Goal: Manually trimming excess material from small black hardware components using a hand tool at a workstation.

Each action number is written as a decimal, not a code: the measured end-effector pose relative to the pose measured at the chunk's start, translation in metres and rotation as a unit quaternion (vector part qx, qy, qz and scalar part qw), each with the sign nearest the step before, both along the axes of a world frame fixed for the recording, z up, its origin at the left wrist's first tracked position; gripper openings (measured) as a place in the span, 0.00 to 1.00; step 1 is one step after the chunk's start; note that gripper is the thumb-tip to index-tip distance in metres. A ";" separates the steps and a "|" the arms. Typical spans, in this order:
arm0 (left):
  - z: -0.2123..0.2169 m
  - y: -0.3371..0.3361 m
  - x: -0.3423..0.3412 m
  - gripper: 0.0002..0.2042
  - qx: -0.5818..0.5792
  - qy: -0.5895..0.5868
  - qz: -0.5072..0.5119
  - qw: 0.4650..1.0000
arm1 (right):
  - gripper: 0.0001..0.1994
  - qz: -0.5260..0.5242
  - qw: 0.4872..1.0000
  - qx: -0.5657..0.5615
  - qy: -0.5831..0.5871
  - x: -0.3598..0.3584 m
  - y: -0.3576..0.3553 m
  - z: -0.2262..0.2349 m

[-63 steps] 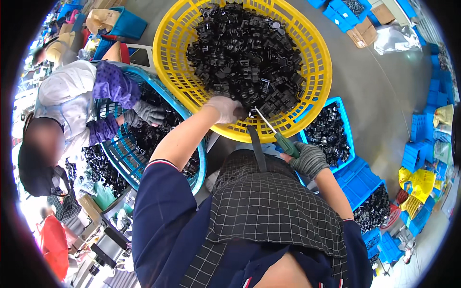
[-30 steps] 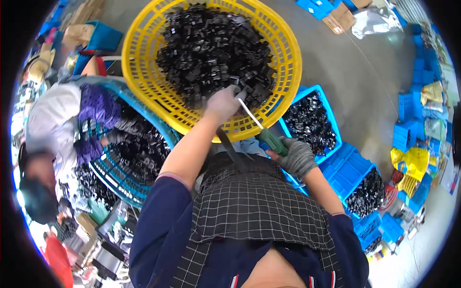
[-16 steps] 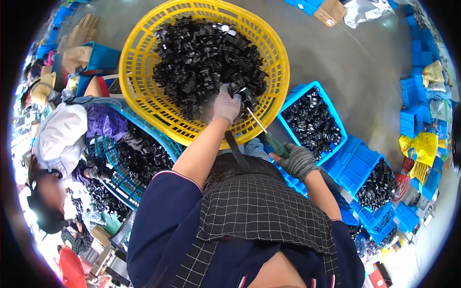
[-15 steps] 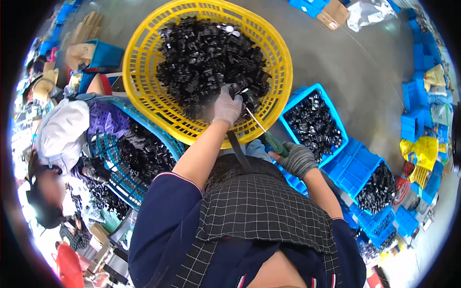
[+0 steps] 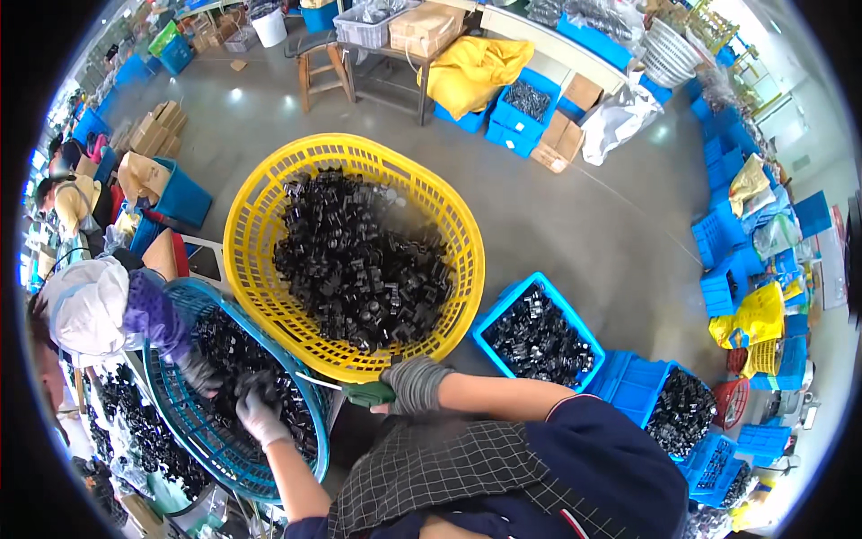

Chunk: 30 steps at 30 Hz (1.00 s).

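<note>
My left hand (image 5: 259, 420), in a pale glove, reaches into the teal oval basket (image 5: 171, 413) at the lower left. Its fingers are curled in among small black plastic parts (image 5: 224, 346); what they hold blends into the heap. In a grey knit glove, my right hand (image 5: 415, 384) is closed round the green handle of a screwdriver (image 5: 368, 393), below the front rim of the big yellow basket (image 5: 355, 366). Its shaft cannot be made out now. A heap of black plastic parts (image 5: 359, 260) lies inside the yellow basket.
At the left, a person in a white head covering has a purple sleeve (image 5: 154, 314) and a dark glove (image 5: 199, 370) in the teal basket, close to my left hand. Blue crates (image 5: 588, 346) of black parts stand at the right. Farther off are a wooden stool (image 5: 323, 76) and a table.
My left hand has left the yellow basket for the teal one. My right hand has swung left with the screwdriver. The view has tilted up, showing more of the room.
</note>
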<state>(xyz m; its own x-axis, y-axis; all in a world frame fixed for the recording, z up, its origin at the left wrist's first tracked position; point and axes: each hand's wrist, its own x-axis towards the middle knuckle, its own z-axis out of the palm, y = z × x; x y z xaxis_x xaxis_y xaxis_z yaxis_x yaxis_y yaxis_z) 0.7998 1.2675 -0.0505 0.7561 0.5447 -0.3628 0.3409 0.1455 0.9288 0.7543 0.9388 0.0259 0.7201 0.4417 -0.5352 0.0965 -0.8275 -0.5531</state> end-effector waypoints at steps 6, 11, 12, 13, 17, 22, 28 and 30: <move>-0.014 -0.005 0.006 0.22 -0.082 0.059 0.134 0.986 | 0.30 -0.076 0.997 -0.009 0.005 0.000 -0.028 -0.016; -0.004 -0.181 0.060 0.22 0.338 0.091 -0.583 0.733 | 0.32 -0.231 0.969 -0.032 0.081 -0.015 -0.071 -0.007; -0.016 -0.201 0.069 0.24 0.383 0.094 -0.649 0.650 | 0.31 -0.250 0.960 -0.068 0.106 -0.023 -0.079 -0.010; -0.064 -0.211 0.067 0.26 0.400 0.058 -0.677 0.615 | 0.31 -0.269 0.950 -0.079 0.138 -0.023 -0.082 0.005; -0.084 -0.248 0.055 0.23 0.513 0.086 -0.677 0.520 | 0.32 -0.345 0.921 -0.121 0.131 -0.062 -0.092 -0.020; -0.094 -0.235 0.056 0.20 0.489 0.125 -0.708 0.494 | 0.32 -0.369 0.909 -0.107 0.160 -0.068 -0.084 -0.021; -0.094 -0.184 0.091 0.20 0.374 0.016 -0.641 0.670 | 0.25 -0.361 0.924 -0.108 0.064 -0.047 -0.081 -0.029; -0.094 -0.177 0.098 0.14 0.253 0.033 -0.559 0.789 | 0.25 -0.345 0.931 -0.093 0.068 -0.032 -0.078 -0.014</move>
